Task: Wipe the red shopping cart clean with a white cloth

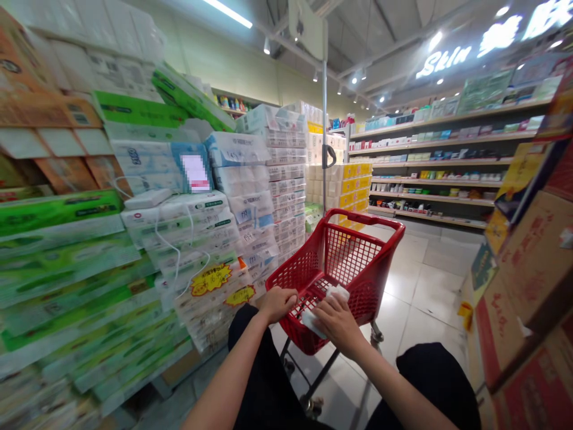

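Observation:
A small red plastic shopping cart stands between my knees, its basket facing me. My left hand is closed around the near left part of the basket's rim. Under my right hand is a crumpled white tissue, pressed against the near rim. The tissue sticks out on both sides of my fingers, which are bent over it. The cart's handle is on the far side, and its basket wall is an open grid.
Stacked tissue packs rise on the left, with a lit phone and a white cable on them. Cardboard boxes are piled on the right. Store shelves line the back beyond a tiled floor. A metal pole stands behind the cart.

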Demonstrator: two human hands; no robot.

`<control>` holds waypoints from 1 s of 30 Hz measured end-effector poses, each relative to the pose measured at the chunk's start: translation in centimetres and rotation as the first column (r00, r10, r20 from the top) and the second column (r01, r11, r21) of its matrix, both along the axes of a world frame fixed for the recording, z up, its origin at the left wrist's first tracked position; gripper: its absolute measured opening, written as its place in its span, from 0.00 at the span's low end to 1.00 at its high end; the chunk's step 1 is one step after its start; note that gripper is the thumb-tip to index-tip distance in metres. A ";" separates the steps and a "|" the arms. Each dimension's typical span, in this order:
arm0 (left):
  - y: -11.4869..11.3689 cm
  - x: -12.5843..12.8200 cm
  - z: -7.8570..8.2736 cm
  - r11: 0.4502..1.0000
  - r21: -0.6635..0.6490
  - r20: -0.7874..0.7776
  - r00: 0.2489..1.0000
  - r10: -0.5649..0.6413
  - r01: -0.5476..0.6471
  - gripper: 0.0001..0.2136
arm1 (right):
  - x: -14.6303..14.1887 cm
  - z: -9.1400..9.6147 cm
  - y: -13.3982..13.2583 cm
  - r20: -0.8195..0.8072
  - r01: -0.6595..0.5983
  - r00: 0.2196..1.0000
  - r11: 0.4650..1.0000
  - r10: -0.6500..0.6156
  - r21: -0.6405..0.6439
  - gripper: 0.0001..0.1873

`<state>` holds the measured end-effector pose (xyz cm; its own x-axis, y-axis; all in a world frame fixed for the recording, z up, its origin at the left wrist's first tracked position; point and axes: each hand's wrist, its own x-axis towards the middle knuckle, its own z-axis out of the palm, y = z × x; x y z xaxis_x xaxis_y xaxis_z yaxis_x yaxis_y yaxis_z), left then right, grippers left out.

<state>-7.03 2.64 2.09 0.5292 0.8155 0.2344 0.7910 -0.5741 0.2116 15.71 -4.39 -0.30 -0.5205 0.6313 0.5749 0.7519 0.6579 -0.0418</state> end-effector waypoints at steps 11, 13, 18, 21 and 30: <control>-4.3 6.2 -0.6 0.992 -0.065 0.106 0.988 0.116 -0.110 0.22 | -0.1 0.3 1.8 0.034 0.030 0.999 1.000 -0.030 0.001 0.11; -4.5 6.7 -0.7 0.991 -0.050 0.098 0.986 0.132 -0.128 0.24 | 0.0 0.4 2.2 0.044 0.024 0.999 1.000 -0.023 -0.003 0.12; -3.9 6.8 -1.0 0.993 -0.010 0.045 0.992 0.119 -0.118 0.32 | 3.0 1.2 3.8 0.052 0.023 0.998 1.000 -0.023 -0.009 0.13; -3.9 7.3 -1.3 0.988 -0.010 -0.011 0.988 0.151 -0.151 0.33 | 6.5 1.9 5.6 0.042 0.085 0.996 0.996 -0.085 0.001 0.16; -3.7 6.9 -1.9 0.998 0.010 -0.114 0.991 0.065 -0.064 0.23 | 13.5 2.2 9.9 0.120 0.230 0.965 0.973 -0.232 0.034 0.21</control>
<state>-0.16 -1.06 0.22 0.4989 0.8476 0.1810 0.8453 -0.5219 0.1143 29.19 5.54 1.94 -0.4292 0.7320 0.5292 0.8821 0.4658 0.0711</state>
